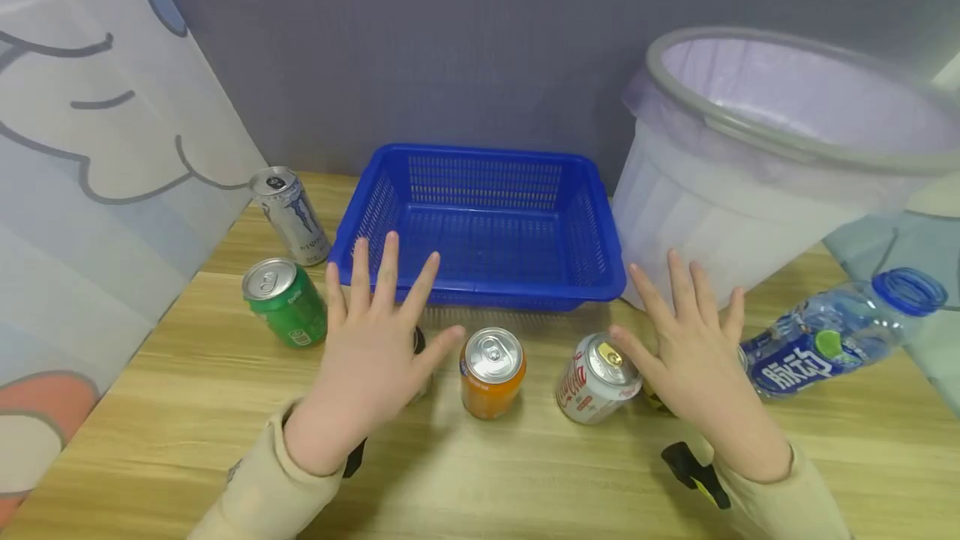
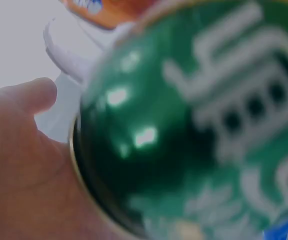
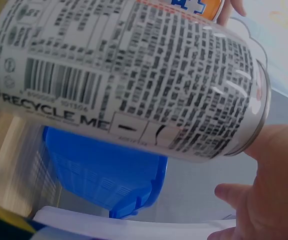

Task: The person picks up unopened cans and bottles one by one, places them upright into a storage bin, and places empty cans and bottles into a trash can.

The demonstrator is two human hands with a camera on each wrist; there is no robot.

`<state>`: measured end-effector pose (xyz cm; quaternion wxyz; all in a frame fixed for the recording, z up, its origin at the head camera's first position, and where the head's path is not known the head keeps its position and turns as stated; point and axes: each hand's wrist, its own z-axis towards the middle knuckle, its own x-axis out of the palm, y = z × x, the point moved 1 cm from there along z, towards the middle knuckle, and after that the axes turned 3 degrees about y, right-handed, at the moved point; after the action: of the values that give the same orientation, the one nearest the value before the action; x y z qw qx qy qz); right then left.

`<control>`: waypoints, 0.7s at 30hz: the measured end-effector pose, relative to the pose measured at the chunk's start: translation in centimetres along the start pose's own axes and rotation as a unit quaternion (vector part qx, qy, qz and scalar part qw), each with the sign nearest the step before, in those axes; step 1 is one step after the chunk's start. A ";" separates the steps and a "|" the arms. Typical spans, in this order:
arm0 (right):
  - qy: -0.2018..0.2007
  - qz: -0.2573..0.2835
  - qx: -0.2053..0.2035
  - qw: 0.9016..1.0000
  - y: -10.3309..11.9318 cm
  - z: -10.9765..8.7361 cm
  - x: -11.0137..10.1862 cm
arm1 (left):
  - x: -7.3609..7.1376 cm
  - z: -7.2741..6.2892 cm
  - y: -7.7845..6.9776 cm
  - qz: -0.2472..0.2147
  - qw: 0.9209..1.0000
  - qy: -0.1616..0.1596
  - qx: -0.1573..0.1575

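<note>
My left hand (image 1: 367, 357) is spread palm down with fingers apart. Beneath it a can (image 1: 419, 348) is mostly hidden in the head view. In the left wrist view a green can (image 2: 184, 125) fills the picture beside the thumb. My right hand (image 1: 697, 357) is spread too, its thumb tip at the top of a white Coca-Cola can (image 1: 588, 382). That can's barcode side (image 3: 124, 80) is large in the right wrist view. An orange can (image 1: 492, 377) stands upright between both hands. Neither hand grips anything.
A blue plastic basket (image 1: 480, 286) stands behind the cans. To its right is a white bin (image 1: 697, 207) with a purple liner. A green Sprite can (image 1: 292, 311) and a silver can (image 1: 296, 219) stand at the left. A blue-labelled bottle (image 1: 832, 344) is at the right.
</note>
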<state>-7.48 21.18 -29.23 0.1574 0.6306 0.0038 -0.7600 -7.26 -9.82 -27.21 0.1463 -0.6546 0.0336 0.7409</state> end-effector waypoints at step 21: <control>-0.091 0.039 -0.044 0.994 -1.5 -0.6 -0.1 | -1.0 3.4 6.0 -0.125 0.992 -0.005 -0.024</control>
<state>-7.26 22.74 -29.53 0.2139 0.5508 -0.0020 -0.8067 -12.02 -14.88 -26.58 0.2217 -0.6532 -0.0670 0.7209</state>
